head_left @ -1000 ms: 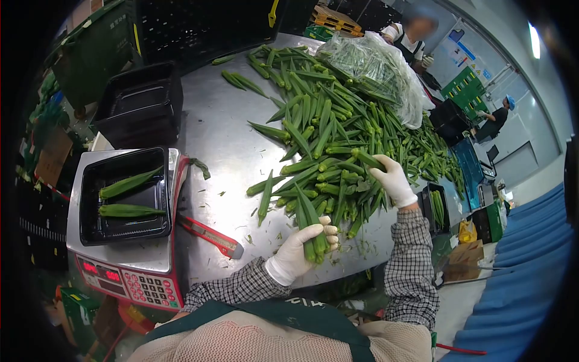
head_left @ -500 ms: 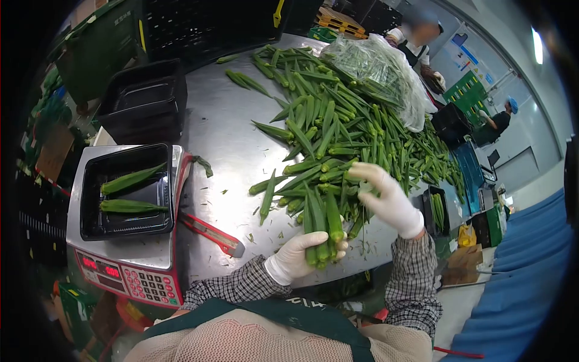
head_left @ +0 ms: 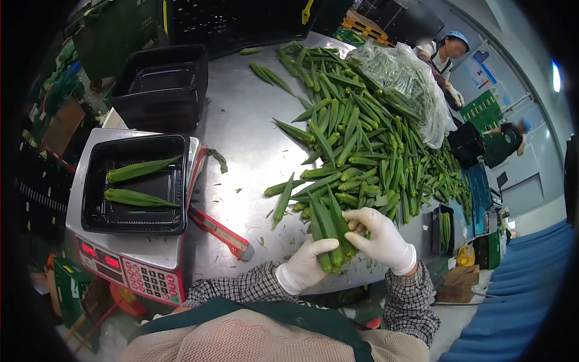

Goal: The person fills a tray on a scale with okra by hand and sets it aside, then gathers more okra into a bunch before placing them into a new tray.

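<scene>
In a white glove, my left hand [head_left: 306, 264] is closed around the stem ends of several okra pods [head_left: 325, 226], tips pointing away from me. My right hand [head_left: 385, 242], also gloved, has its thumb and fingers pinched at the right side of this bunch. Just beyond both hands spreads a large heap of loose okra [head_left: 356, 139]. To the left, a black plastic tray [head_left: 136, 225] holding two okra pods [head_left: 142, 198] sits on a red and white digital scale [head_left: 151, 282].
A red-handled utility knife [head_left: 220, 234] lies beside the scale. Stacked black trays [head_left: 160, 90] stand behind it. A clear plastic bag [head_left: 404, 78] rests on the heap. Another tray with okra [head_left: 445, 229] is at right. Two people are in the background, one behind the bag.
My right hand has come down from the heap to the bunch, and its fingers have closed there. My left hand still holds the okra. The view has shifted slightly.
</scene>
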`<state>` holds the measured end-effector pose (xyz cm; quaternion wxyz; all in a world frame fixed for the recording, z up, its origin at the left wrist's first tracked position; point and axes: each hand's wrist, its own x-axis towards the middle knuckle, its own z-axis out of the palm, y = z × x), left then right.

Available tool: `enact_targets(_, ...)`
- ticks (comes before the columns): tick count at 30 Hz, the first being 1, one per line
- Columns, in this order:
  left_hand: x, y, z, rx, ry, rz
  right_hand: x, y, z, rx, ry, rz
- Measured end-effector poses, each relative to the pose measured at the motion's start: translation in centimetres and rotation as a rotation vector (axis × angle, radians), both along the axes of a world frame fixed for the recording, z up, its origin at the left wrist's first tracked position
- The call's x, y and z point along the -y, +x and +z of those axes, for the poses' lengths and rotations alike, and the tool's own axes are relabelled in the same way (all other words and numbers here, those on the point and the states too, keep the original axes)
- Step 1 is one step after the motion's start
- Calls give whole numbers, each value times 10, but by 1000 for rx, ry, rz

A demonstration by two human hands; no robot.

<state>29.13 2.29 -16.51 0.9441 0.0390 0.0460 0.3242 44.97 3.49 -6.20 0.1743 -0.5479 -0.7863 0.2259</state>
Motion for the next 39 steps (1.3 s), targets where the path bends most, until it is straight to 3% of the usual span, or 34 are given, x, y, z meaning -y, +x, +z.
enact_targets(2, 0, 1, 1, 20, -37, 7, 2, 7, -2, -3, 87, 138)
enact_targets(5, 1, 4, 2, 11, -33, 22, -25, 16, 0, -126, -8, -83)
enact_targets(7, 1, 4, 2, -23, -48, 30, -60, 17, -12, -74, 154, -187)
enact_targets(14, -4, 2, -3, -42, -47, 33, -147, 1, -67, 508, 135, -272)
enact_targets(18, -4, 4, -7, -30, -66, 16, -149, 23, -51, 90, 406, -376)
enact_targets(21, 0, 5, -8, -39, -60, 0, -115, 31, 8, -300, 201, -395)
enact_targets(25, 2, 4, -5, -47, -41, -16, -60, 47, 70, -535, -144, -339)
enact_targets(27, 3, 7, -8, -3, -33, -60, -41, 47, 81, -512, -312, -218)
enact_targets(31, 5, 3, -1, 32, 142, -93, -31, 9, 69, -195, -653, -157)
enact_targets(36, 6, 3, 5, -96, 210, -8, -53, -18, 46, -109, -732, -83)
enact_targets(38, 3, -2, 9, -74, 68, 5, -75, -7, 37, -208, -786, -95)
enact_targets(39, 2, -3, 10, -61, -3, 11, -88, -1, 30, -257, -642, -171)
